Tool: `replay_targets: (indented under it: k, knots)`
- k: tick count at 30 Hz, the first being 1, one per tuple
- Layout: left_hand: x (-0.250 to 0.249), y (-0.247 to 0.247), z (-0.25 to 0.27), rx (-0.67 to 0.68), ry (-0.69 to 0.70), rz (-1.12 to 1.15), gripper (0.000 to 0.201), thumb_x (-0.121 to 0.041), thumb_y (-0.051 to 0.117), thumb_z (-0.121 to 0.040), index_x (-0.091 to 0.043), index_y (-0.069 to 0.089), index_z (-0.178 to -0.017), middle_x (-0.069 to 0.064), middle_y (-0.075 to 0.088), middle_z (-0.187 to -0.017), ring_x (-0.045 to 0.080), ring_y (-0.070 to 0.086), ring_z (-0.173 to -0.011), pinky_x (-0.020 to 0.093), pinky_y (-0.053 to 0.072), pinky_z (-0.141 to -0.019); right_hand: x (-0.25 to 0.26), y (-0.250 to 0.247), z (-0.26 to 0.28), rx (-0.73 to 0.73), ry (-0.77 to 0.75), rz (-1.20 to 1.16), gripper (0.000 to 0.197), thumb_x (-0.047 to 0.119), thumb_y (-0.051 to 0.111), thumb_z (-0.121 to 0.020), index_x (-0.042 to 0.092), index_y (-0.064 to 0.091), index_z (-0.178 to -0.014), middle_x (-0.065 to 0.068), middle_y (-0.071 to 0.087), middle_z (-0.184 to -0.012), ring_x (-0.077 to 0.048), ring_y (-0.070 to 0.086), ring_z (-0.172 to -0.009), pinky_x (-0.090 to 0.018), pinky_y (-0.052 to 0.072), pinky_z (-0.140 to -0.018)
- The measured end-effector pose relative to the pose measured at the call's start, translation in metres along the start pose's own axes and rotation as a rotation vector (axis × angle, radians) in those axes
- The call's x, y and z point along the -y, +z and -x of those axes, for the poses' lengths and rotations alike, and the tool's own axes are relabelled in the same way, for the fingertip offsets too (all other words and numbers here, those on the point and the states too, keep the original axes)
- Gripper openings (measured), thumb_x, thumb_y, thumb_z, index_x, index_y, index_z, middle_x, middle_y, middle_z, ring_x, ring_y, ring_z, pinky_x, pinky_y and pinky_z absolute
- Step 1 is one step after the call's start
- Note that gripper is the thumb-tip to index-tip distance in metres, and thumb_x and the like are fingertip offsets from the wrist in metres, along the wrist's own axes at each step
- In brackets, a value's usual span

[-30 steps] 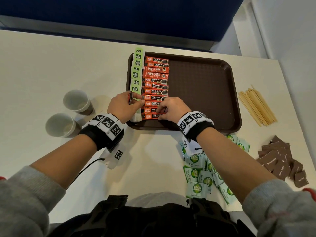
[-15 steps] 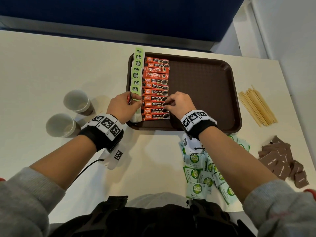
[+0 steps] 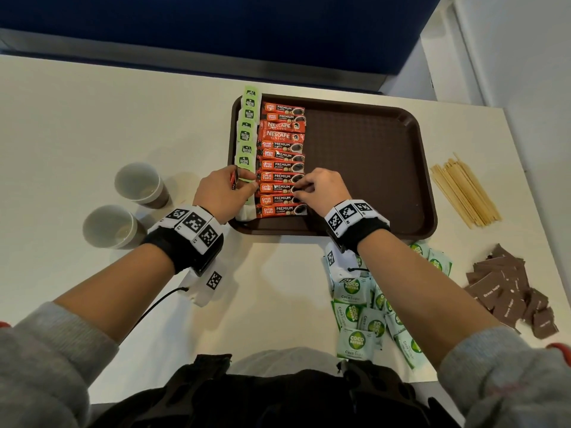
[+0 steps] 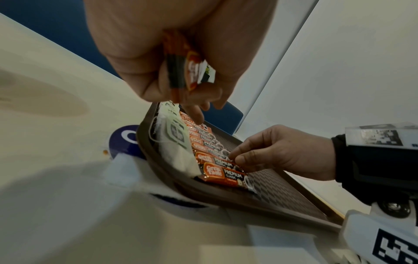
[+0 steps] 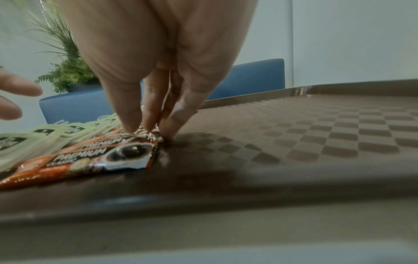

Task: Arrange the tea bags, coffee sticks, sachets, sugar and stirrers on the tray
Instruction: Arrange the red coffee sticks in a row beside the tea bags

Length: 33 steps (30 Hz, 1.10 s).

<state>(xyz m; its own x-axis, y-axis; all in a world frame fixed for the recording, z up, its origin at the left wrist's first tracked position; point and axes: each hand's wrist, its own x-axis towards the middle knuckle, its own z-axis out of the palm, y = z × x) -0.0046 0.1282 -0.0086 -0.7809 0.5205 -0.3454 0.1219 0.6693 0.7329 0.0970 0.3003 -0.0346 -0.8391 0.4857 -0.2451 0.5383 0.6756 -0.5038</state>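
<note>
Brown tray (image 3: pixel 370 168) bare across its right half, coffee sticks (image 3: pixel 282 156) rowed along left edge, right hand (image 3: pixel 321 188) fingers (image 5: pixel 149 114) pinching one stick's end, left hand (image 3: pixel 221 196) clutching spare sticks (image 4: pixel 181 71)

A cream desk (image 3: pixel 92 125) meets a blue partition (image 3: pixel 216 23); white walls (image 3: pixel 509 57) stand behind, with a potted fern (image 5: pixel 65 71) beside a blue seat (image 5: pixel 248 75).
</note>
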Motion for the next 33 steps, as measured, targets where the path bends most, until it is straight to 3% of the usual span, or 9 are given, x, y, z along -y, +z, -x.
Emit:
replay_targets:
  k: [7,10,13,17,19,21,25,29,33]
  knots:
    - [0.002,0.002,-0.002,0.017,0.038,0.012,0.011,-0.028,0.055,-0.093,-0.024,0.063,-0.101,-0.001,0.066,-0.114,0.022,0.063,-0.098,0.034,0.054,-0.080,0.000,-0.003,-0.001,-0.003,-0.011,-0.015,0.024,0.025,0.071,-0.082,0.013,0.071,-0.103,-0.004,0.062,-0.105,-0.014,0.062,-0.088,-0.027,0.051,-0.087]
    - [0.000,0.005,-0.003,0.107,0.051,0.057,0.014,-0.025,0.049,-0.097,-0.024,0.060,-0.106,-0.004,0.067,-0.098,0.014,0.062,-0.081,0.028,0.052,-0.070,0.008,-0.007,-0.001,-0.023,-0.077,-0.066,0.026,0.027,0.072,-0.081,0.014,0.070,-0.104,-0.001,0.062,-0.104,-0.009,0.059,-0.086,-0.025,0.051,-0.085]
    - [-0.004,0.008,-0.002,0.212,0.076,0.006,0.019,-0.029,0.045,-0.100,-0.022,0.060,-0.109,-0.002,0.069,-0.089,0.008,0.056,-0.067,0.026,0.049,-0.067,0.023,-0.014,0.001,-0.005,-0.175,-0.161,0.031,0.028,0.073,-0.079,0.017,0.068,-0.107,0.002,0.063,-0.101,-0.008,0.059,-0.087,-0.023,0.052,-0.082]
    - [-0.010,0.008,0.001,0.301,0.100,-0.065,0.033,-0.031,0.045,-0.100,-0.017,0.057,-0.071,-0.006,0.062,-0.064,0.004,0.051,-0.055,0.020,0.041,-0.057,0.042,-0.022,0.003,0.078,-0.292,-0.260,0.032,0.026,0.074,-0.079,0.021,0.067,-0.109,0.010,0.059,-0.097,-0.002,0.056,-0.085,-0.012,0.048,-0.076]
    - [-0.012,0.007,0.002,0.341,0.109,-0.061,0.036,-0.027,0.047,-0.099,-0.018,0.056,-0.066,-0.010,0.060,-0.052,0.000,0.050,-0.047,0.015,0.039,-0.052,0.049,-0.024,0.003,0.122,-0.340,-0.262,0.027,0.020,0.074,-0.079,0.019,0.069,-0.106,0.011,0.058,-0.094,0.001,0.053,-0.083,-0.010,0.045,-0.076]
    - [-0.013,0.005,0.004,0.376,0.107,-0.031,0.030,-0.027,0.051,-0.097,-0.019,0.061,-0.070,-0.011,0.063,-0.051,-0.002,0.050,-0.041,0.010,0.037,-0.045,0.052,-0.024,0.002,0.149,-0.348,-0.271,0.019,0.017,0.073,-0.080,0.014,0.071,-0.099,0.010,0.059,-0.090,0.002,0.053,-0.080,-0.010,0.043,-0.074]
    - [-0.012,0.003,0.007,0.361,0.118,-0.018,0.010,-0.034,0.063,-0.089,-0.024,0.062,-0.091,-0.010,0.066,-0.073,0.000,0.059,-0.057,0.009,0.045,-0.053,0.046,-0.026,0.001,0.121,-0.286,-0.303,0.006,0.016,0.072,-0.081,0.015,0.069,-0.086,0.016,0.060,-0.078,0.004,0.055,-0.073,-0.006,0.042,-0.070]
    - [-0.004,-0.001,0.005,0.211,0.096,-0.047,0.034,-0.037,0.072,-0.081,-0.024,0.062,-0.110,-0.004,0.066,-0.096,0.013,0.062,-0.087,0.024,0.047,-0.076,0.029,-0.028,0.000,0.044,-0.191,-0.304,0.008,0.017,0.070,-0.082,0.016,0.068,-0.090,0.013,0.058,-0.072,0.002,0.052,-0.065,-0.009,0.042,-0.063]
    - [0.000,-0.002,0.002,0.165,0.072,-0.033,0.030,-0.026,0.076,-0.080,-0.025,0.063,-0.108,-0.001,0.068,-0.102,0.015,0.063,-0.093,0.022,0.048,-0.076,0.016,-0.027,0.002,0.058,-0.145,-0.252,0.014,0.018,0.066,-0.086,0.021,0.067,-0.099,0.002,0.058,-0.080,-0.002,0.050,-0.068,-0.011,0.042,-0.064]
